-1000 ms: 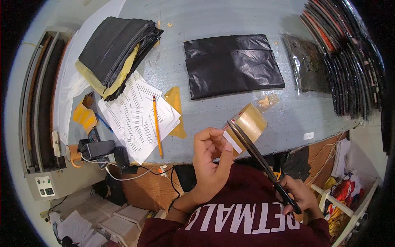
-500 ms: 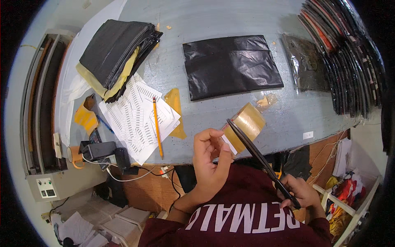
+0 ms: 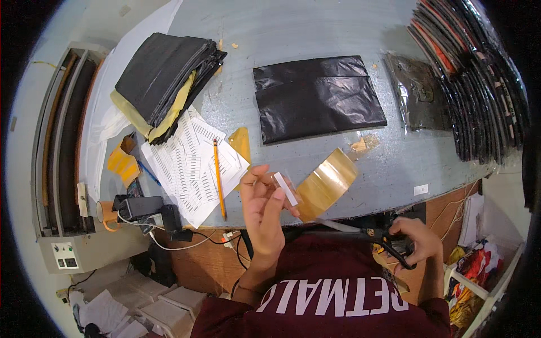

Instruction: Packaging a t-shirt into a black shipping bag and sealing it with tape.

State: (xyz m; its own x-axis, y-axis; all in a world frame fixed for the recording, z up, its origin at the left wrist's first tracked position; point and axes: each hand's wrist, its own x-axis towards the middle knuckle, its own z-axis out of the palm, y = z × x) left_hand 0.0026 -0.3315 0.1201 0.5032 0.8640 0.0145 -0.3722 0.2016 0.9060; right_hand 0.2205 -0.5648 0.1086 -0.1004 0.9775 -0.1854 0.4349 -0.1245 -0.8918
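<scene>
My left hand [image 3: 264,211] pinches a small white paper strip [image 3: 286,188] backed by clear tape, just left of a wide tan-gold tape roll [image 3: 328,185]. The roll is near the table's front edge. Whether the tape on the strip still joins the roll, I cannot tell. My right hand [image 3: 418,239] grips the black handles of a pair of scissors [image 3: 369,234], whose blades point left, below the roll. A folded black plastic pouch [image 3: 318,98] lies flat on the table beyond the roll.
At the left are a stack of black pouches [image 3: 163,76], printed paper sheets [image 3: 180,163], a yellow pencil [image 3: 218,177] and an orange mug [image 3: 106,213] beside dark devices with cables. A row of packed black bundles [image 3: 479,107] stands at the right, by a clear-wrapped dark package [image 3: 420,93].
My left hand has moved left with the white strip, away from the roll. The scissors, earlier slanting across the tape, have swung down below the roll.
</scene>
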